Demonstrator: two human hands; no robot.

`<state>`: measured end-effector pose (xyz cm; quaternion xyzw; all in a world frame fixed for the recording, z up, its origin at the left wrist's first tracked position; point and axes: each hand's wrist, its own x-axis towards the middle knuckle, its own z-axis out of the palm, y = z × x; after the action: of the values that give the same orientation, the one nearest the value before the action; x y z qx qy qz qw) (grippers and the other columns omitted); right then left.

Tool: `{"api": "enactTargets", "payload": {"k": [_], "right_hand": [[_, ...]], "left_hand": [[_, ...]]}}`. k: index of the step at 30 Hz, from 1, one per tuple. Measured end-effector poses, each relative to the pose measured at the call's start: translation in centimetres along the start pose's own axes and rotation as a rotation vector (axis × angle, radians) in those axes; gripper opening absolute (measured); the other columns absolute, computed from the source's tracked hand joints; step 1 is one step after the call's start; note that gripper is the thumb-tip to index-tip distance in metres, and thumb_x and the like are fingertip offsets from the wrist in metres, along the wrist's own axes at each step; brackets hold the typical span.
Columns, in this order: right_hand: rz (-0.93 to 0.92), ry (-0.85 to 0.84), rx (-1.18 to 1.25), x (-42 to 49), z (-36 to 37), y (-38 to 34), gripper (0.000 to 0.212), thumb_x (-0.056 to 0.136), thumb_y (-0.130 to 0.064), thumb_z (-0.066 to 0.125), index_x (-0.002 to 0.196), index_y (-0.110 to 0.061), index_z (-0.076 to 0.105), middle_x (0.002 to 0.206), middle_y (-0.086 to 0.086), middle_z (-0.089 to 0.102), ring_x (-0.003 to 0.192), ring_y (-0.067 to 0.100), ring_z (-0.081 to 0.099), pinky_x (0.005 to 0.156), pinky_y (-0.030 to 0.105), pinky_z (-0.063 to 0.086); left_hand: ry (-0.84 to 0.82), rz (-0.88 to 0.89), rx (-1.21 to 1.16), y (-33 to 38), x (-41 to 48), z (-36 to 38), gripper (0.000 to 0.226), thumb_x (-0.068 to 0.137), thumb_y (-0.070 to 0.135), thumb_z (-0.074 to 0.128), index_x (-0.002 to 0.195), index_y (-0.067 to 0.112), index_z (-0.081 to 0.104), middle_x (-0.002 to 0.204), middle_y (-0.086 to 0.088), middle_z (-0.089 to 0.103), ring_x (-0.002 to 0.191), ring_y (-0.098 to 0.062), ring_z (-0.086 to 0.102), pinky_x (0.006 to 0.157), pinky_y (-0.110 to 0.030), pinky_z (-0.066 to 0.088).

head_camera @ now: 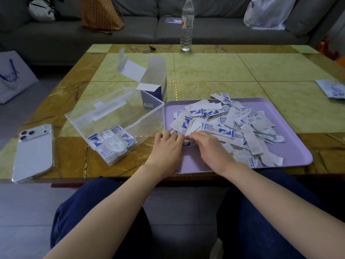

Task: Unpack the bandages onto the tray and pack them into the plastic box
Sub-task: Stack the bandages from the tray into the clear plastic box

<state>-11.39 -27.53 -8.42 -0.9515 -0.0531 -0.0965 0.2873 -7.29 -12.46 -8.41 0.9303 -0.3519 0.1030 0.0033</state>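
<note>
A lilac tray (291,146) holds a loose heap of white-and-blue wrapped bandages (233,124). Left of it stands an open clear plastic box (119,116) with several bandages (112,143) stacked in its near corner. My left hand (166,144) and my right hand (211,146) meet at the tray's near-left part. Their fingers close from both sides on a small bunch of bandages (184,128) at the heap's edge. The fingertips are partly hidden by the strips.
An opened cardboard bandage carton (155,86) stands behind the box. A phone (33,152) lies at the table's left front edge. A water bottle (186,25) stands at the far edge, keys (149,49) near it. A paper leaflet (332,88) lies far right.
</note>
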Motion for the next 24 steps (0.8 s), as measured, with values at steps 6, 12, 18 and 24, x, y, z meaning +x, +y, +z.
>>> {"api": "enactTargets", "payload": {"k": [6, 12, 18, 24], "right_hand": [[-0.041, 0.124, 0.072, -0.7, -0.6, -1.2, 0.029, 0.091, 0.0, 0.052, 0.114, -0.011, 0.063, 0.108, 0.003, 0.067, 0.101, 0.019, 0.061, 0.09, 0.035, 0.049], [-0.067, 0.171, 0.168, -0.9, -0.9, -3.7, 0.031, 0.093, -0.009, 0.053, 0.123, -0.013, 0.056, 0.107, 0.001, 0.068, 0.098, 0.015, 0.064, 0.086, 0.033, 0.051], [-0.143, 0.19, 0.307, 0.9, -1.6, -8.1, 0.016, 0.092, -0.022, 0.05, 0.106, -0.015, 0.053, 0.088, -0.008, 0.064, 0.081, 0.002, 0.065, 0.074, 0.02, 0.053], [-0.245, 0.152, 0.306, 3.4, -1.0, -12.1, 0.02, 0.096, -0.018, 0.048, 0.112, -0.006, 0.051, 0.089, -0.012, 0.06, 0.072, 0.007, 0.064, 0.066, 0.022, 0.053]], "left_hand": [[0.157, 0.002, -0.327, -0.9, -0.2, -2.8, 0.006, 0.092, 0.016, 0.044, 0.094, 0.014, 0.048, 0.087, -0.008, 0.06, 0.078, -0.028, 0.055, 0.064, -0.03, 0.027], [0.355, -0.034, -0.465, -2.2, -1.3, -3.9, 0.011, 0.091, 0.018, 0.043, 0.089, 0.01, 0.051, 0.078, -0.004, 0.06, 0.066, -0.02, 0.052, 0.06, -0.022, 0.029], [0.587, -0.079, -0.605, -4.4, -2.4, -5.9, 0.006, 0.094, 0.014, 0.038, 0.095, 0.016, 0.044, 0.083, -0.003, 0.058, 0.072, -0.014, 0.044, 0.063, -0.023, 0.031], [0.685, -0.195, -0.643, -7.8, -3.8, -7.0, 0.013, 0.096, 0.011, 0.037, 0.098, 0.009, 0.049, 0.084, 0.007, 0.049, 0.068, -0.009, 0.042, 0.06, -0.018, 0.03]]}}
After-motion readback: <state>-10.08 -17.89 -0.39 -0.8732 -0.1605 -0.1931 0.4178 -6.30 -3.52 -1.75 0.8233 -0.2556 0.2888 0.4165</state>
